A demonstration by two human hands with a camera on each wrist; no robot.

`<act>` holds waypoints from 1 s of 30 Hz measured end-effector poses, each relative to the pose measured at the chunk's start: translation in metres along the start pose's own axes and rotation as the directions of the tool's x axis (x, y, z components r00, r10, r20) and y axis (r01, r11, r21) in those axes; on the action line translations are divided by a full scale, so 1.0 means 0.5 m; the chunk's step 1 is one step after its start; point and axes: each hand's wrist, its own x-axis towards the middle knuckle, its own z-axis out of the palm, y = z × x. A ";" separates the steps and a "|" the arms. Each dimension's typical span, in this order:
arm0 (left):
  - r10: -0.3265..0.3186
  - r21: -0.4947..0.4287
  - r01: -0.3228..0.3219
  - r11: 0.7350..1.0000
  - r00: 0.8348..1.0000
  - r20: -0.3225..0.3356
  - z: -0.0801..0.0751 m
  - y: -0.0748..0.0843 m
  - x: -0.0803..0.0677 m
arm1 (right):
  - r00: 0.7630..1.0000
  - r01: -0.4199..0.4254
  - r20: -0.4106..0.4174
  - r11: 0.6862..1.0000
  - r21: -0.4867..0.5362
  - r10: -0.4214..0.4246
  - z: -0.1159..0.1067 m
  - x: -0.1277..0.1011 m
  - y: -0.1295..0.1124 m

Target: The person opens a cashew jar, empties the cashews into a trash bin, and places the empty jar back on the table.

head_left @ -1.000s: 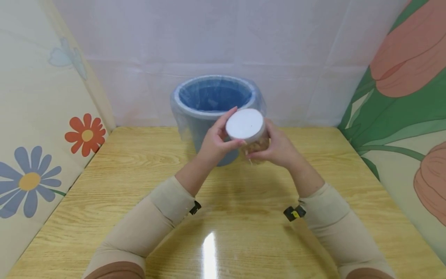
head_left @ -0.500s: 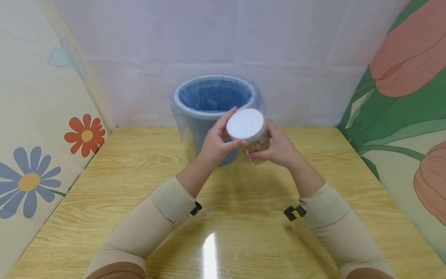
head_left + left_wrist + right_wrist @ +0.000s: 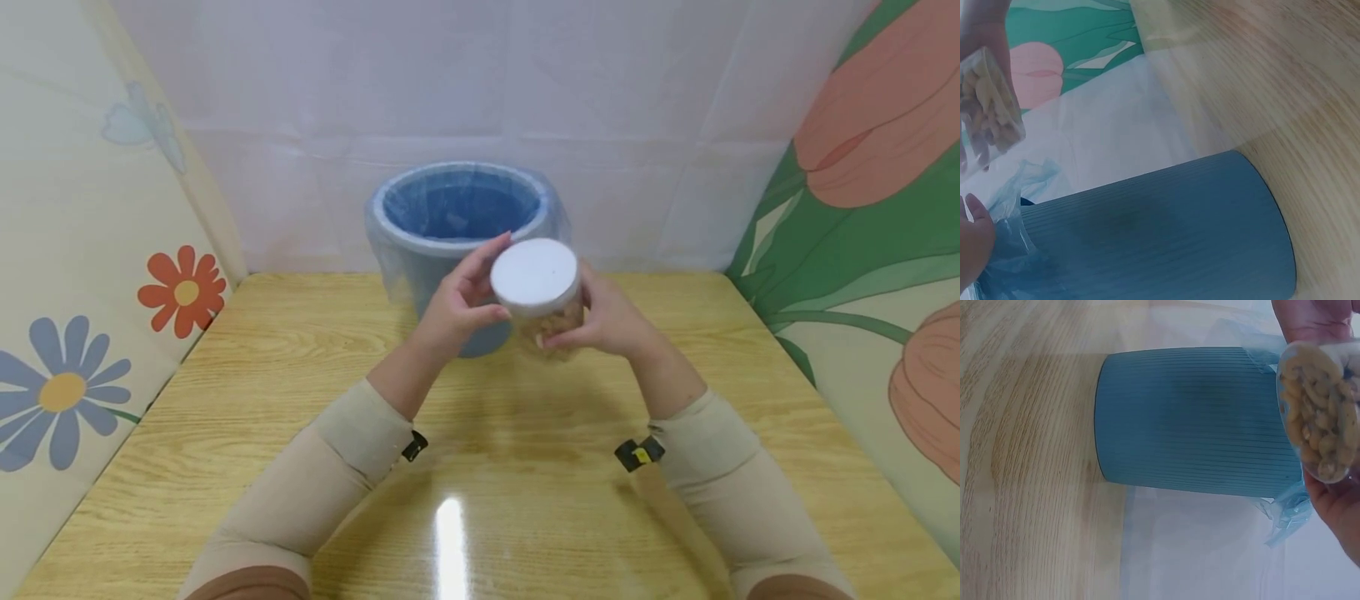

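Jar (image 3: 542, 310) sits in the air above the table (image 3: 480, 467), just in front of the bin (image 3: 457, 242), held between both hands. From the head view, the right hand (image 3: 611, 321) wraps its curled fingers around the clear body from the right, while the left hand (image 3: 457, 304) pinches the white lid (image 3: 534, 272) — thumb at the near edge, fingers along the far side.

From the left wrist, the jar (image 3: 988, 106) shows at the upper left with pale nuts inside; how the fingers lie there I cannot tell.

From the right wrist, the jar (image 3: 1321, 412) lies against the palm of the right hand (image 3: 1335, 506) — fingers above and below it, the ribbed bin (image 3: 1191, 422) beside.
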 end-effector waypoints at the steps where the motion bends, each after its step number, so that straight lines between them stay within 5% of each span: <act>1: 0.005 -0.008 -0.005 1.000 1.000 0.018 -0.001 0.000 0.000 | 1.000 0.009 0.008 1.000 -0.001 -0.009 -0.001 -0.001 0.007; 7: 0.034 -0.026 -0.031 0.999 0.991 0.130 -0.010 -0.001 0.002 | 0.993 0.085 0.082 0.995 0.047 -0.089 -0.005 -0.003 0.022; 18: 0.008 -0.035 0.000 0.999 0.975 0.222 -0.012 -0.001 0.001 | 0.964 0.134 0.207 0.979 0.153 -0.165 -0.006 -0.002 0.025; 30: -0.028 -0.010 0.031 0.999 0.974 0.225 -0.010 0.000 0.000 | 0.964 0.107 0.225 0.984 0.145 -0.139 -0.003 -0.001 0.025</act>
